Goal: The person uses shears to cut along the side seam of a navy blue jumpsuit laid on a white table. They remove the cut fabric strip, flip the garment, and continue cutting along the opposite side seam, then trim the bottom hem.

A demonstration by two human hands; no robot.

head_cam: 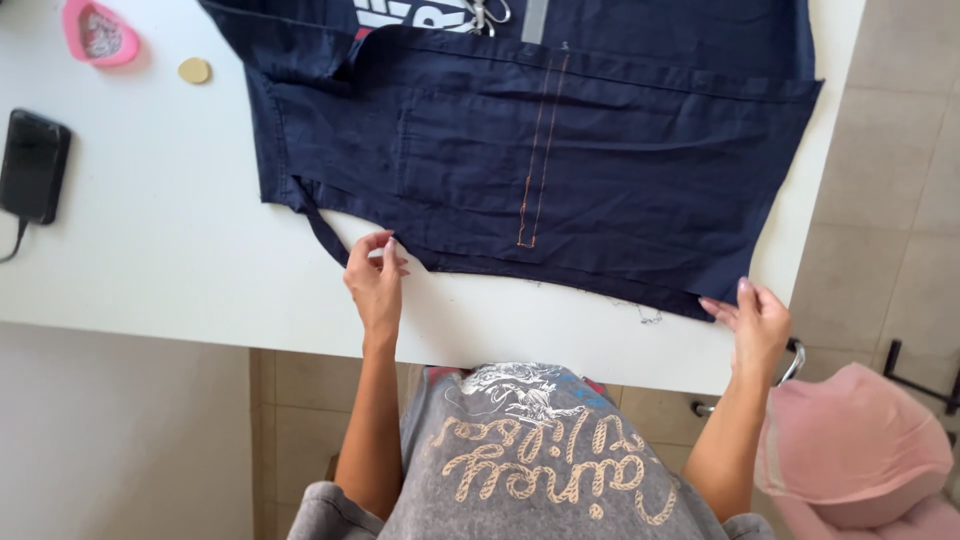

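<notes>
We seem to be in a home sewing corner. A plain white table (150, 250) stands on beige floor tiles (900, 170), and dark blue fabric (560, 160) with orange topstitching lies spread across it. At the table's far left edge sit a pink pin holder (98, 32) and a black device (33, 165) with a cable. A pink chair (860, 450) stands beside the table's near right corner.

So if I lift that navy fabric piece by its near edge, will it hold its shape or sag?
Likely sag: the navy fabric lies flat and creased, draping off the white table. Its loose strap would probably dangle. The left hand and right hand at separate points suggest it needs two-point support.
</notes>
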